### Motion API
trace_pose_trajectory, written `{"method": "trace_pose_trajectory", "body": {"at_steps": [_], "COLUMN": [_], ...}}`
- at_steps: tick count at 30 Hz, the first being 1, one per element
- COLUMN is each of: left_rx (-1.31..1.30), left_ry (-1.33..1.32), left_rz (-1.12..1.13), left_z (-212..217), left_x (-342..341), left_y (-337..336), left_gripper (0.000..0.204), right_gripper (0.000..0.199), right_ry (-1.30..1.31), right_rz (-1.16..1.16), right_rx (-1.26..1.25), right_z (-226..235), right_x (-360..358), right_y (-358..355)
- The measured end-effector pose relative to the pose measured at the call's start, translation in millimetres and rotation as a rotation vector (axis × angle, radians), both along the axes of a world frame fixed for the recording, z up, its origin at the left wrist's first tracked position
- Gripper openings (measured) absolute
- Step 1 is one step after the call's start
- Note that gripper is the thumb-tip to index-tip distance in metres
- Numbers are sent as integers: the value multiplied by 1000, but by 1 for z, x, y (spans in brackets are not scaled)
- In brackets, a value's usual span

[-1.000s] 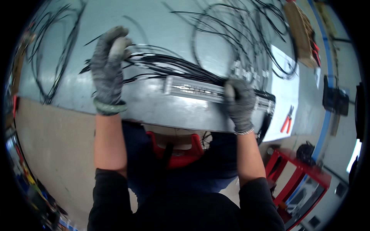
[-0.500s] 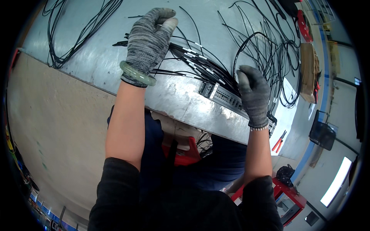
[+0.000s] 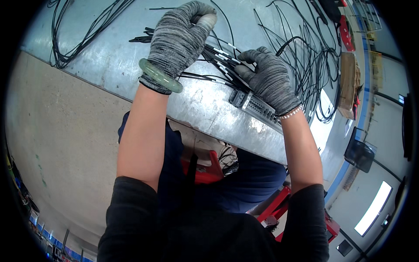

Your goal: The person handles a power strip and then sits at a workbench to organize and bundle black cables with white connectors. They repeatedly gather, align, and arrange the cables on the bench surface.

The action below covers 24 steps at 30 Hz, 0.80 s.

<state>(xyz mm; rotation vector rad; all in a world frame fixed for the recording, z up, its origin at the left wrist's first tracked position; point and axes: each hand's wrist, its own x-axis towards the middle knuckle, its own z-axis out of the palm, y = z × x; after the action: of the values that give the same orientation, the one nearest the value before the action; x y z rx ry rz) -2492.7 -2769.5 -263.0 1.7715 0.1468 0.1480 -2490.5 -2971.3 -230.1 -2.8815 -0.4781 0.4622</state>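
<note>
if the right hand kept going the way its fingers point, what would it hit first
The right hand points up and left along the table. First in that line is the bundle of black cables, which its fingertips already seem to touch; past that sits the left hand. Depth is hard to judge here.

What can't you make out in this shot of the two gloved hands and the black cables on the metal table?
- Head view: the left hand is closed over the cable bundle; the glove hides how many cables it grips.
- Head view: the right hand covers part of the slotted metal block, so the cable ends there are hidden.
- Head view: the cable loops run into the bent, blurred rim.
- Head view: the red stool is mostly hidden by the table and the body.
</note>
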Motion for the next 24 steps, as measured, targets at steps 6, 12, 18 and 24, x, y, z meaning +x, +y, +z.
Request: {"method": "trace_pose_trajectory", "body": {"at_steps": [6, 12, 18, 24], "left_rx": [-23, -113, 85, -793], "left_ry": [31, 190, 336, 236], "left_rz": [-15, -330, -411, -102], "left_z": [3, 15, -7, -13], "left_x": [-2, -10, -7, 5], "left_y": [-7, -8, -26, -35], "left_gripper": [26, 28, 40, 35], "right_gripper": [24, 25, 24, 22], "right_ry": [-63, -100, -128, -99], "right_rz": [34, -14, -35, -66], "right_rx": [-106, 107, 379, 415], "right_z": [-14, -9, -2, 3], "right_x": [4, 15, 19, 16], "right_y": [18, -4, -26, -30]}}
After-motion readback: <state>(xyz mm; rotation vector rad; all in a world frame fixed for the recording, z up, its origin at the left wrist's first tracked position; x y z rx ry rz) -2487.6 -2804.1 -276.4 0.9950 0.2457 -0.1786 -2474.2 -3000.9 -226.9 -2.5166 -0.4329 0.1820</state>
